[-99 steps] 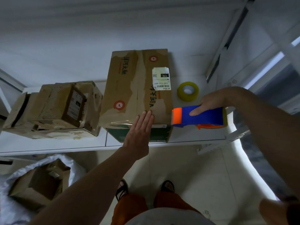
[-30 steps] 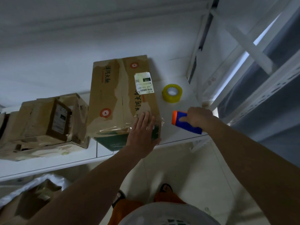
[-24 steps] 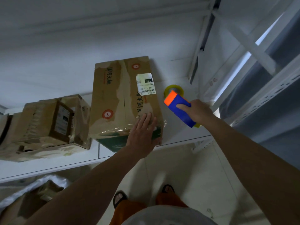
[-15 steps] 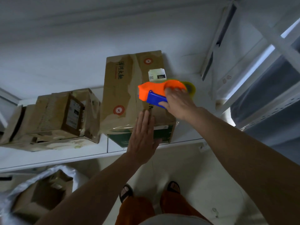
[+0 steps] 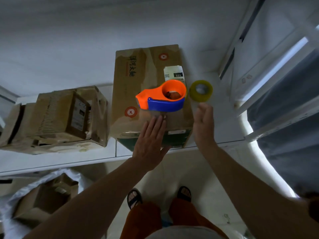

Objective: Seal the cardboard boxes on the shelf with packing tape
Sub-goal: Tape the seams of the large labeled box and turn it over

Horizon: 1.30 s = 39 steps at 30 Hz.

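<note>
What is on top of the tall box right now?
On the tall box lie the tape dispenser, released, a white label partly hidden behind it, and the left hand flat at the near edge. The seam under the dispenser is covered.

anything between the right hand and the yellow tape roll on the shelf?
Nothing: head view shows only bare white shelf between the right hand and the yellow tape roll.

Two cardboard boxes stand on the shelf: one at centre (image 5: 148, 94), one at left (image 5: 57, 116). A third box (image 5: 46, 199) sits lower left. One tape dispenser (image 5: 162, 97), one tape roll (image 5: 201, 90), two hands: left (image 5: 150, 144), right (image 5: 204, 125).
</note>
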{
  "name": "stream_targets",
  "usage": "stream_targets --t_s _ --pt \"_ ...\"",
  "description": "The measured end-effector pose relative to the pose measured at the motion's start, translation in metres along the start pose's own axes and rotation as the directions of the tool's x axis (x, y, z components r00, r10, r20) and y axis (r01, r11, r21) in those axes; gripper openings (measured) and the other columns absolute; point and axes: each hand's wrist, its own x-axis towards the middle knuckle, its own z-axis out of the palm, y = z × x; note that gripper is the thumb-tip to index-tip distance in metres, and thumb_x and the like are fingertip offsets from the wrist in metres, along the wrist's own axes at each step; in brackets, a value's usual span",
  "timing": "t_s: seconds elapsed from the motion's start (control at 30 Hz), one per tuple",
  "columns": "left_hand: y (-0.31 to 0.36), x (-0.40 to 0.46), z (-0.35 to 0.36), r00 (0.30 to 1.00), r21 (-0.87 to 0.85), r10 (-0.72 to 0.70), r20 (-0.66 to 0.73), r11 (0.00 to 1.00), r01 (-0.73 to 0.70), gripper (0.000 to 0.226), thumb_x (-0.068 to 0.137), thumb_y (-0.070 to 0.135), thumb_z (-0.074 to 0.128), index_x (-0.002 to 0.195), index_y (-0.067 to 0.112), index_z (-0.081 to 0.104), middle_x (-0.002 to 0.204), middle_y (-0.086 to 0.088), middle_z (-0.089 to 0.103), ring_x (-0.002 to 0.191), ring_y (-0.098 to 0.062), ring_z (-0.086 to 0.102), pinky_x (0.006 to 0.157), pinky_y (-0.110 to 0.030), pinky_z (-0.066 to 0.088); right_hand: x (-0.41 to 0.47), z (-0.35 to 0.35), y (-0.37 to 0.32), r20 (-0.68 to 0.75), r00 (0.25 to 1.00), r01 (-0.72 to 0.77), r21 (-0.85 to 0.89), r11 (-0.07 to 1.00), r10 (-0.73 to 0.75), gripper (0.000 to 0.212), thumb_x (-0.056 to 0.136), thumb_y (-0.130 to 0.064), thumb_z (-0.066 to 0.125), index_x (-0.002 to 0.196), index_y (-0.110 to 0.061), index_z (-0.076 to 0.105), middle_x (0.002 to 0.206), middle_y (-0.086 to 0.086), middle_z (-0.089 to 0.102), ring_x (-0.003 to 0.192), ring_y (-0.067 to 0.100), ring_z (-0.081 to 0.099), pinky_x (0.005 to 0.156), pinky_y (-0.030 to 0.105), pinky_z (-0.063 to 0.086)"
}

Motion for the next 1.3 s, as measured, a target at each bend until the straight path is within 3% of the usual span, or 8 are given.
stream_targets --t_s 0.1,0.23,0.3,0.4,0.53,0.7,1.0,1.3 --pt "-0.001 -0.001 0.007 1.0 0.02 0.006 0.013 1.0 -0.006 0.081 0.091 0.058 0.036 0.151 0.005 0.022 0.158 -0.014 0.017 0.147 -0.029 0.013 0.117 -0.049 0.021 -0.012 0.013 0.016 0.173 0.95 -0.279 0.09 0.956 0.261 0.016 0.103 -0.014 0.033 0.113 -0.006 0.042 0.089 -0.002 0.042 0.077 0.003 0.045 0.068 0.018 0.043" --pt "-0.003 -0.003 0.007 1.0 0.027 0.012 0.014 1.0 -0.013 0.083 0.09 0.06 0.036 0.151 0.006 0.021 0.158 -0.014 0.018 0.147 -0.03 0.013 0.118 -0.048 0.018 -0.001 0.012 0.019 0.313 0.889 -0.379 0.094 0.92 0.334 0.055 0.1 -0.044 0.028 0.143 -0.01 0.036 0.138 0.005 0.047 0.126 0.017 0.046 0.108 0.032 0.036" --pt "0.0 -0.001 0.003 1.0 0.009 0.009 0.022 1.0 -0.01 0.083 0.089 0.06 0.033 0.151 0.006 0.022 0.158 -0.014 0.018 0.147 -0.029 0.014 0.118 -0.047 0.016 0.0 0.008 0.018 0.379 0.865 -0.371 0.044 0.928 0.328 0.054 0.103 -0.04 0.025 0.146 -0.008 0.029 0.142 0.005 0.042 0.132 0.016 0.04 0.104 0.017 0.033" --pt "-0.009 0.003 -0.006 0.999 -0.078 0.052 0.009 0.996 -0.051 0.077 0.09 0.057 0.037 0.149 0.008 0.027 0.156 -0.013 0.026 0.145 -0.028 0.02 0.117 -0.043 0.019 -0.005 0.004 0.012 0.142 0.99 0.054 -0.334 0.941 -0.006 0.055 0.099 -0.041 0.037 0.135 0.0 0.042 0.132 0.016 0.048 0.123 0.027 0.045 0.097 0.03 0.04" --pt "-0.047 0.015 -0.012 0.972 -0.281 0.175 -0.158 0.936 -0.214 0.052 0.09 0.039 0.053 0.134 0.011 0.053 0.134 -0.011 0.053 0.124 -0.028 0.047 0.093 -0.045 0.051 -0.012 0.023 0.02 0.515 0.74 0.668 -0.479 0.57 -0.433 0.047 0.088 -0.047 0.048 0.102 -0.005 0.063 0.105 0.013 0.059 0.096 0.028 0.055 0.079 0.037 0.047" --pt "-0.085 0.031 0.005 0.921 -0.174 0.29 -0.261 0.924 -0.341 0.045 0.089 0.033 0.058 0.131 0.022 0.05 0.12 -0.011 0.053 0.101 -0.03 0.056 0.082 -0.041 0.051 0.0 0.046 0.025 0.612 0.658 0.751 -0.575 0.324 -0.439 0.052 0.079 -0.054 0.053 0.105 -0.012 0.065 0.094 0.012 0.059 0.083 0.029 0.056 0.067 0.035 0.046" --pt "-0.105 0.033 0.003 0.896 -0.043 0.408 -0.178 0.906 -0.421 0.073 0.073 0.029 0.077 0.138 0.027 0.043 0.127 -0.015 0.053 0.112 -0.033 0.05 0.088 -0.046 0.047 0.017 0.026 0.043 0.678 0.618 0.786 -0.553 0.277 -0.398 0.07 0.068 -0.047 0.075 0.13 -0.022 0.053 0.102 0.011 0.046 0.088 0.026 0.039 0.071 0.039 0.046" --pt "-0.106 0.021 0.002 0.943 0.103 0.324 -0.076 0.943 -0.316 0.088 0.068 0.052 0.077 0.143 0.021 0.043 0.136 -0.014 0.049 0.126 -0.032 0.044 0.101 -0.048 0.041 -0.016 0.042 0.035 0.433 0.822 0.568 -0.663 0.488 -0.37 0.062 0.08 -0.058 0.058 0.121 -0.012 0.057 0.113 0.015 0.054 0.105 0.029 0.046 0.084 0.038 0.04"
